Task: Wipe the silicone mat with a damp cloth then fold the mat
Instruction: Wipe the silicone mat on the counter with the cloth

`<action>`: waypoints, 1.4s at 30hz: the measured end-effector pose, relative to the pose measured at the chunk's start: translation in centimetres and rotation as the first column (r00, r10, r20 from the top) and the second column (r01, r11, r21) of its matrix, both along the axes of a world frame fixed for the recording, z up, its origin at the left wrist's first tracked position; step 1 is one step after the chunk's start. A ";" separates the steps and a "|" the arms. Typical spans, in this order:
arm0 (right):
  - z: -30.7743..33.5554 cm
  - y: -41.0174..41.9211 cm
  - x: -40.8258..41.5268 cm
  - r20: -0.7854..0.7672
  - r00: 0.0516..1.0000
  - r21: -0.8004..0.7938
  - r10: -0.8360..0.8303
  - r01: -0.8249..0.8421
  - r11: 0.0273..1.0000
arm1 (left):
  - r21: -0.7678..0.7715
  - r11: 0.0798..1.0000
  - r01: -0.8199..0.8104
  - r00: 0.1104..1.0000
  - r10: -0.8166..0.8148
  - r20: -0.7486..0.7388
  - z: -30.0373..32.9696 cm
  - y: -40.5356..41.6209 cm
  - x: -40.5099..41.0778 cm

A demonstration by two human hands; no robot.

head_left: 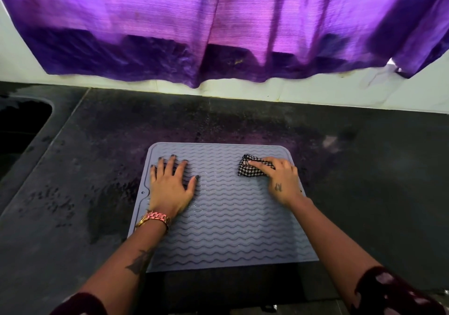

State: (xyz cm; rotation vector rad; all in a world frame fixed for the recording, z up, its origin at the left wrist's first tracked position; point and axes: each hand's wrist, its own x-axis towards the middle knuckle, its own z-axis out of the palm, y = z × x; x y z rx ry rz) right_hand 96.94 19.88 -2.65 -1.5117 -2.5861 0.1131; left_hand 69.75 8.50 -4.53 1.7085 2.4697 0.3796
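Observation:
A grey silicone mat (226, 217) with wavy ridges lies flat on the dark counter, its near edge over the counter's front. My left hand (170, 183) rests flat on the mat's far left part, fingers spread straight. A small black-and-white checked cloth (247, 168) lies bunched on the mat's far right part. My right hand (281, 178) holds the cloth against the mat, its fingers curled over the cloth's right side.
The dark stone counter (364, 181) stretches to both sides, with wet patches left of the mat. A sink basin (21, 125) is sunk in at the far left. Behind, a purple curtain (218, 27) hangs over a white wall (315, 88).

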 end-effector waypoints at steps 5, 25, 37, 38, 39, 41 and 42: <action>2.5 3.2 0.0 -0.073 0.994 -0.078 0.076 -0.082 0.994 | 0.015 1.000 0.000 1.000 0.000 -0.003 0.0 -0.1 0.0; 0.8 3.8 -1.6 -0.006 1.000 -0.037 -0.029 0.029 0.999 | 0.046 0.999 -0.010 1.000 0.010 -0.005 -0.3 0.0 -0.1; -0.1 4.7 -1.2 0.070 0.998 0.048 -0.008 0.004 0.999 | 0.048 0.999 -0.018 1.000 0.018 -0.002 -0.3 0.0 -0.1; 0.0 5.0 -1.2 0.066 0.998 0.042 0.000 -0.002 0.999 | 0.049 0.999 -0.017 1.000 0.017 0.001 -0.2 0.0 -0.1; 0.3 5.4 -1.3 0.043 0.999 0.017 0.010 -0.011 1.000 | 0.049 0.999 -0.015 1.000 0.015 0.003 -0.2 0.0 -0.1; 1.3 6.6 -1.2 -0.019 1.000 -0.046 0.020 -0.021 0.999 | 0.048 0.999 -0.012 1.000 0.012 0.001 -0.2 -0.1 -0.1; 1.7 7.2 -0.9 -0.046 0.999 -0.039 -0.002 0.000 0.999 | 0.046 0.999 -0.013 1.000 0.013 0.000 -0.2 0.0 -0.1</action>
